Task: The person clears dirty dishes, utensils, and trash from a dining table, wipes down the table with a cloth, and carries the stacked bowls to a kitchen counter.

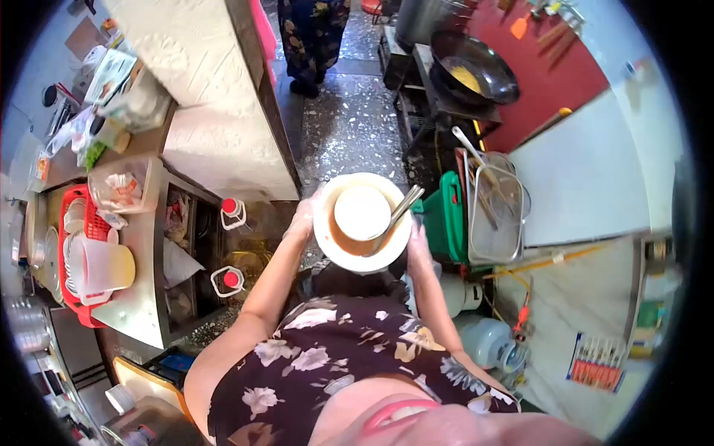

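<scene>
A large white bowl (321, 229) is held out in front of my body between both hands. Brown liquid or residue shows inside it, and a smaller white bowl (362, 211) sits within. Metal utensils (404, 204), apparently spoons, lean over the right side of the rim. My left hand (303, 215) grips the bowl's left side, its fingertips mostly hidden beneath. On the opposite side my right hand (418, 244) supports the bowl, with its fingers partly out of sight.
Ahead stretches a speckled floor (349, 126), where another person's legs (312, 37) stand. A wok (474, 68) and green bin (448, 215) line the right. At left, a counter (149, 297) bears a red basket (74, 195) and plastic pitcher (104, 269); jugs (232, 212) stand below.
</scene>
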The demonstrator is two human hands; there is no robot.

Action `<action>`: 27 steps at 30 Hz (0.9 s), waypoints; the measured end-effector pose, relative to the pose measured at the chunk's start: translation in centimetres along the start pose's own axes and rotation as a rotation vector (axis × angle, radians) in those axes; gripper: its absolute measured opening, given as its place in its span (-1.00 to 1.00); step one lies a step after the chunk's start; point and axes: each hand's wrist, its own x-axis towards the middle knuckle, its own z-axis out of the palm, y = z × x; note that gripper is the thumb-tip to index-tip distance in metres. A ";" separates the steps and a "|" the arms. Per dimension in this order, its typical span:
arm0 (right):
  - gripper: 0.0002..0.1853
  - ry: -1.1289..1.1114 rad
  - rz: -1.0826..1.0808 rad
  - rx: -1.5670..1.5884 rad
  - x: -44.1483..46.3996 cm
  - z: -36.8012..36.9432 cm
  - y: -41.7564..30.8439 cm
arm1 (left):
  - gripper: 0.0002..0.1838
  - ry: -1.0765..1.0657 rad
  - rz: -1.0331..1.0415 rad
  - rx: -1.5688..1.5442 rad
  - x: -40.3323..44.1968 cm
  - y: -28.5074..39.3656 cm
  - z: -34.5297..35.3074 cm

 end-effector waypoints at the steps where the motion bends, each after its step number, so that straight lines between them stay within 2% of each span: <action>1: -0.19 0.045 0.028 -0.080 3.7 0.4 -2.0 | -0.46 -0.055 0.135 0.125 4.0 0.5 0.1; 2: -0.18 -0.016 0.017 -0.008 6.5 0.8 -4.8 | -0.49 -0.038 0.168 0.006 9.0 0.5 0.6; 3: -0.17 -0.077 -0.001 0.068 9.6 1.4 -7.8 | -0.53 -0.047 -0.016 -0.180 11.8 3.4 1.5; 5: -0.16 -0.135 -0.047 0.085 18.3 3.1 -11.3 | -0.52 -0.018 -0.008 -0.293 20.9 4.4 1.6; 6: -0.15 -0.207 -0.073 0.087 26.3 4.7 -13.8 | -0.51 0.029 0.053 -0.293 26.8 7.2 2.5; 7: -0.15 -0.245 -0.081 0.078 30.1 5.9 -15.5 | -0.50 0.042 0.119 -0.277 29.2 9.8 3.0; 8: -0.15 -0.204 -0.111 -0.057 33.6 7.3 -17.1 | -0.49 0.156 0.129 -0.092 30.4 12.7 3.5; 9: -0.15 -0.158 -0.140 -0.209 35.9 8.0 -19.5 | -0.46 0.198 -0.059 -0.262 34.4 13.0 3.1; 11: -0.23 -0.169 -0.129 -0.368 44.4 7.6 -24.4 | -0.39 0.300 0.004 -0.282 42.9 14.7 6.1; 12: -0.25 -0.339 -0.165 -0.153 46.6 9.0 -26.7 | -0.35 0.398 -0.035 -0.066 43.7 17.7 5.5; 13: -0.28 -0.510 -0.190 0.148 47.6 11.8 -28.3 | -0.36 0.415 0.009 -0.175 45.4 20.2 3.4; 14: -0.34 -0.516 -0.181 0.122 49.3 12.2 -30.6 | -0.37 0.423 0.060 -0.195 46.8 20.8 3.6; 15: -0.25 -0.478 -0.157 0.011 51.5 13.5 -32.5 | -0.39 0.438 0.133 -0.204 48.1 22.6 3.1; 17: -0.12 -0.523 0.006 0.061 55.7 17.5 -36.1 | -0.47 0.512 0.046 -0.373 52.2 26.3 1.0; 18: -0.02 -0.559 -0.022 0.025 57.5 19.5 -37.8 | -0.48 0.555 0.114 -0.404 53.2 28.8 0.5; 19: -0.02 -0.592 -0.028 0.001 59.4 21.9 -39.2 | -0.48 0.595 0.184 -0.434 54.2 31.2 -0.3; 20: -0.03 -0.671 -0.022 0.170 59.9 26.0 -40.4 | -0.48 0.607 0.273 -0.336 55.0 34.6 -3.0; 21: -0.04 -0.710 0.002 0.204 61.0 26.8 -42.0 | -0.48 0.609 0.299 -0.366 56.7 35.5 -3.6; 22: -0.04 -0.701 0.076 0.208 63.5 26.8 -44.2 | -0.49 0.582 0.190 -0.364 59.0 37.1 -3.3; 26: 0.01 -0.732 0.032 0.216 67.8 36.0 -51.0 | -0.41 0.664 0.112 -0.299 67.8 43.1 -12.3; 27: 0.02 -0.738 0.022 0.398 66.8 41.3 -52.8 | -0.37 0.706 0.108 0.027 67.4 49.9 -16.0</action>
